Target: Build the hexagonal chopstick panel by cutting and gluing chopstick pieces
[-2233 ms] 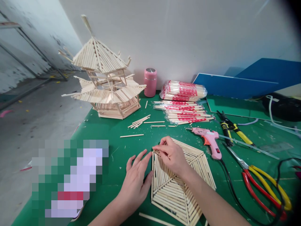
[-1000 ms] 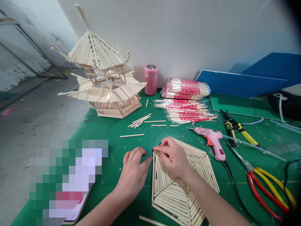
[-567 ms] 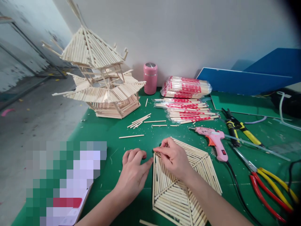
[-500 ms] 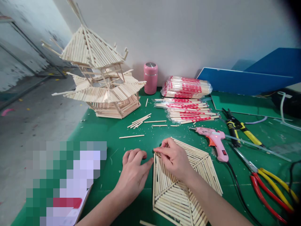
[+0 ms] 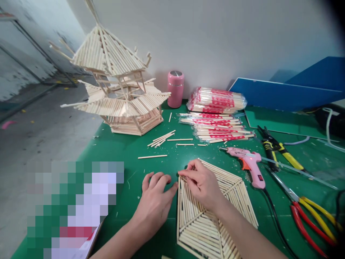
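A flat six-sided panel of wooden sticks (image 5: pixel 201 230) lies on the green table, its rows meeting along spokes. My right hand (image 5: pixel 203 185) reaches over it, thumb and fingers pinched at its upper left corner on a thin wooden stick along the edge. The fingers cover most of that stick; whether it is loose or fixed I cannot tell. My left hand (image 5: pixel 155 198) rests on the table just left of the panel. Its fingers are apart and slightly bent, holding nothing, and the thumb tip is at the panel's left edge.
A stick-built pagoda model (image 5: pixel 121 104) stands behind on the left. Short cut sticks (image 5: pixel 161 138), a pink cup (image 5: pixel 175 90) and wrapped chopsticks (image 5: pixel 218 100) lie or stand beyond. At right are a pink glue gun (image 5: pixel 249 163), yellow-handled cutters (image 5: pixel 275 147) and red-and-yellow pliers (image 5: pixel 302 205).
The whole view has shifted slightly, so things appear a little further right. Both hands keep nearly the same places at the panel, with the right still pinching the corner.
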`<state>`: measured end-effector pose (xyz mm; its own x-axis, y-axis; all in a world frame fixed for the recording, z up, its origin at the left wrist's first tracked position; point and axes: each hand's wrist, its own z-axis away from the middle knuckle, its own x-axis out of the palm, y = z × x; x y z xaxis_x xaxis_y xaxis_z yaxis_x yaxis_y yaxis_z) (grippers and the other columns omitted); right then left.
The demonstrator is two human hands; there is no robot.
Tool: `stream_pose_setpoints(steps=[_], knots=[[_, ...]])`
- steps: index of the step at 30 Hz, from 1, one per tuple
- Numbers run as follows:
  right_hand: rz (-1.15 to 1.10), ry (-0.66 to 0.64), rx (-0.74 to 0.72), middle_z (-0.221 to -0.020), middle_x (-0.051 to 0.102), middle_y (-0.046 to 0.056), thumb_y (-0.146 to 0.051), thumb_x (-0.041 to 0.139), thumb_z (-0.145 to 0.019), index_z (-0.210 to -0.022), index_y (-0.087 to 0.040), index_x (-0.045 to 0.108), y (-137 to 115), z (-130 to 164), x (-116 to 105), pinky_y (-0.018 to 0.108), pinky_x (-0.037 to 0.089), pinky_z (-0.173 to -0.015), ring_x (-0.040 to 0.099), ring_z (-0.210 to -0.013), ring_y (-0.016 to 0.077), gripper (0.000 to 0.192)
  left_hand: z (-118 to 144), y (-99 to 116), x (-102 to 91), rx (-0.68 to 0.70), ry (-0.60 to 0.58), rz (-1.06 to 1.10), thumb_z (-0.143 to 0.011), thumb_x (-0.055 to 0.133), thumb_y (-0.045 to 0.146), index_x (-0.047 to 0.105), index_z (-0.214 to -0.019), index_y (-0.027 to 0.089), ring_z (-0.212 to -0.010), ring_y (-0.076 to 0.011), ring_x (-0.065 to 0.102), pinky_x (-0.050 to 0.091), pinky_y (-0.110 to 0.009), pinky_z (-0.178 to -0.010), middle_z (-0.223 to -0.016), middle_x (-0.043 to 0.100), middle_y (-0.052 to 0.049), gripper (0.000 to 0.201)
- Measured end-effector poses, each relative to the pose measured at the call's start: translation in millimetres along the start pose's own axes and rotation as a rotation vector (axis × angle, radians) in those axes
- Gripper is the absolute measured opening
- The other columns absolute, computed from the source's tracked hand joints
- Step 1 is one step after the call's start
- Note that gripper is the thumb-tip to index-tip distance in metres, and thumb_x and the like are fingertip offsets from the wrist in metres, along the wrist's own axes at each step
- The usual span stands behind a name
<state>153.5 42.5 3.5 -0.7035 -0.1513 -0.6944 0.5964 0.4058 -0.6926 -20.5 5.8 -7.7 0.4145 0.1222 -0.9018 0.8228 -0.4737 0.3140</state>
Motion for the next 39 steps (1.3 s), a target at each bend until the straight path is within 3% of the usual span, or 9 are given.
stream_pose_setpoints(steps=[9, 16, 23, 39], knots=[[0.016, 0.003, -0.006, -0.083, 0.051, 0.003, -0.010, 0.044, -0.076, -0.093, -0.025, 0.066, -0.7, -0.3, -0.5, 0.027, 0.043, -0.061, 0.052, -0.072, 0.0138, 0.031, 1.3, 0.6, 1.3, 0.001, -0.002, -0.036, -0.077, 0.039, 0.012, 0.062, -0.089, 0.026, -0.093, -0.0221, 0.042, 0.027, -0.048, -0.090, -0.091, 0.056, -0.005, 0.029], [-0.007, 0.032, 0.026, -0.088, 0.052, 0.004, -0.010, 0.042, -0.078, -0.105, -0.023, 0.059, 1.2, 0.4, -0.8, 0.027, 0.044, -0.065, 0.053, -0.075, 0.0138, 0.034, 1.7, 2.5, 2.9, 0.005, 0.029, -0.067, -0.077, 0.038, 0.011, 0.063, -0.088, 0.026, -0.094, -0.0221, 0.043, 0.026, -0.048, -0.091, -0.090, 0.058, -0.005, 0.031], [0.008, 0.048, 0.014, -0.083, 0.052, 0.003, -0.011, 0.045, -0.078, -0.091, -0.022, 0.063, 1.1, -0.1, 1.1, 0.027, 0.043, -0.064, 0.053, -0.073, 0.0137, 0.025, 1.6, 4.8, 2.9, 0.042, 0.035, -0.095, -0.079, 0.038, 0.013, 0.063, -0.088, 0.024, -0.093, -0.0227, 0.044, 0.024, -0.049, -0.093, -0.090, 0.059, -0.005, 0.028], [0.001, 0.063, 0.014, -0.081, 0.052, 0.003, -0.012, 0.047, -0.078, -0.089, -0.021, 0.065, 1.3, -0.6, 1.0, 0.026, 0.044, -0.063, 0.053, -0.071, 0.0132, 0.024, 3.7, 4.5, 4.5, 0.074, -0.005, -0.079, -0.082, 0.038, 0.014, 0.060, -0.093, 0.022, -0.094, -0.0225, 0.047, 0.019, -0.048, -0.098, -0.088, 0.063, -0.002, 0.026]])
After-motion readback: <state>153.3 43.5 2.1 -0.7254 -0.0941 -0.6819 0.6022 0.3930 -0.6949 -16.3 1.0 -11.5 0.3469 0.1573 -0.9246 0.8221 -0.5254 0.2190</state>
